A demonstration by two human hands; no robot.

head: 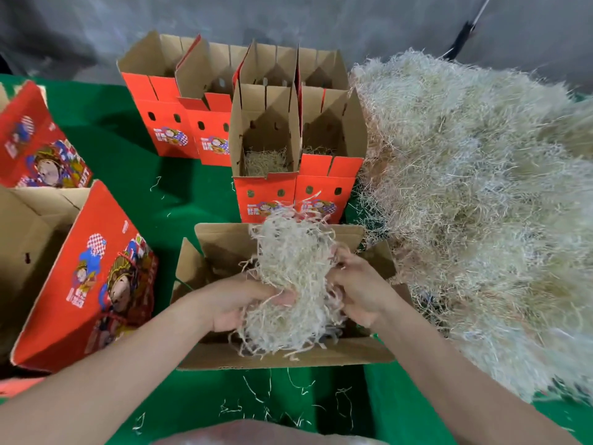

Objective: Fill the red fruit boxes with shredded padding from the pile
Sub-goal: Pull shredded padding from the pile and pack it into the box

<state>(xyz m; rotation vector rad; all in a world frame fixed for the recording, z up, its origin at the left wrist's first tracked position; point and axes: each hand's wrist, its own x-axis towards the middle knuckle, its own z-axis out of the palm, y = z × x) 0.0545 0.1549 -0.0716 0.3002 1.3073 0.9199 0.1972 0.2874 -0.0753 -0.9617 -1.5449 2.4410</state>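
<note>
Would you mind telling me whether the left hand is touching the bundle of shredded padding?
Touching. The head view shows the left hand gripping the bundle of shredded padding, fingers curled in.

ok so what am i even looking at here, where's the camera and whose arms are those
There is no machine here. A person wears one wide-angle camera on the head, so you look down at their own bare arms. The left hand and the right hand both grip a clump of pale shredded padding over an open brown cardboard box right in front of them. The big pile of pale shredded padding lies to the right on the green cloth surface. Behind stand several upright red printed fruit boxes with open flaps; the front-left box already has some padding at its bottom. More tipped red boxes lie at the left.
</note>
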